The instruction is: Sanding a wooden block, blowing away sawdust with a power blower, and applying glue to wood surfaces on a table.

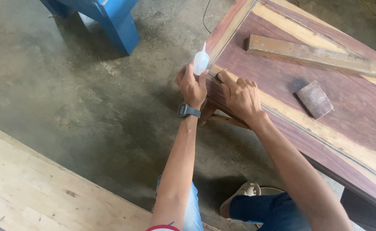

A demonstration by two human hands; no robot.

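Left hand (191, 87), watch on the wrist, clenched around a small white squeeze bottle (200, 62), nozzle pointed up and away, bottle held right at the corner of the dark wooden tabletop (282, 81). Right hand (241, 96) just beside it, grasping nothing, fingers curled and fingertip (220, 77) pressed down on the pale edge strip (299, 117) at that same corner. Hands near each other but apart, bottle between the left fingers and just above the strip's end.

Judged from this: best done with the bottle tipped nozzle-down into the joint, squeezed lightly for a thin line rather than a puddle, and steady pressure kept on the strip so nothing lifted while the fluid took hold; fingertip best kept clear of any squeeze-out.

Farther right of the right hand, lying on the tabletop: a worn sanding block (314, 99), and beyond it a long rough wooden batten (316, 55) set at a slant. Beyond the left hand, a blue painted stand (115, 21) on the concrete floor (68, 94). Nearer the body, left of the arms, a pale plywood sheet (38, 188); below the right arm, a sandalled foot (243, 194).
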